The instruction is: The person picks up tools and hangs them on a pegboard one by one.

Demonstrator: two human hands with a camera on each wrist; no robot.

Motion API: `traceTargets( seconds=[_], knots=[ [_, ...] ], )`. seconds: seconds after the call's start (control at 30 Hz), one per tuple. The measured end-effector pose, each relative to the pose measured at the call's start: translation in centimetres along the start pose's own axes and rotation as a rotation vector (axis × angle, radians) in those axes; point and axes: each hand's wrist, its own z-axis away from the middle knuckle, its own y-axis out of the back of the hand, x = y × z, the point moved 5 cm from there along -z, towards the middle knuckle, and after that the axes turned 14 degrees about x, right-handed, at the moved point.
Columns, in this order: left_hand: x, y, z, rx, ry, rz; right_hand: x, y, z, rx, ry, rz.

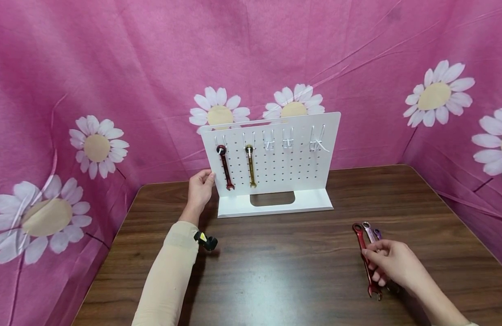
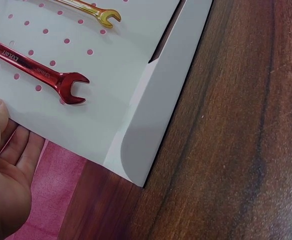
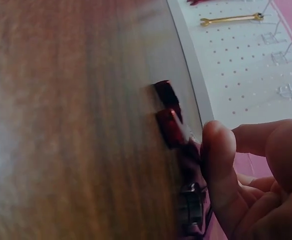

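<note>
My left hand [image 1: 199, 191] holds the left edge of a white pegboard [image 1: 293, 170], its thumb at the front and other fingers behind. Two wrenches hang there: a dark red wrench [image 1: 225, 168] beside that hand, then a gold wrench [image 1: 251, 170]. At the right of the table, my right hand [image 1: 399, 265] pinches a red wrench [image 1: 360, 237] between thumb and fingers; whether it touches the table I cannot tell. Right beside it are a silver wrench [image 1: 369, 232] and a purple wrench [image 1: 377, 234], both partly hidden by the hand.
White wire hooks [image 1: 288, 141] without wrenches stick out from the pegboard's middle and right. Its flat white base [image 1: 313, 201] stands on the brown wooden table [image 1: 271, 267]. A pink flowered cloth [image 1: 161, 63] encloses the back and sides.
</note>
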Motion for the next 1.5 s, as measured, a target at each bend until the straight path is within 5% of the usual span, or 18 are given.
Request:
traceTargets(
  seconds=[0.33,0.8,1.17,1.5],
  knots=[
    [0.1,0.0,0.0,0.001,0.002,-0.006,-0.1,-0.2,-0.2,0.084,0.057,0.191],
    [0.0,0.0,0.2,-0.005,0.007,-0.004,-0.6,-0.4,-0.3,0.134,0.138,0.316],
    [0.0,0.1,0.0,-0.001,0.017,-0.012,-0.7,-0.4,-0.1,0.070,0.134,0.157],
    [0.0,0.0,0.1,-0.008,0.009,-0.015,-0.9,-0.4,0.3,0.041,0.136,0.119]
  ],
)
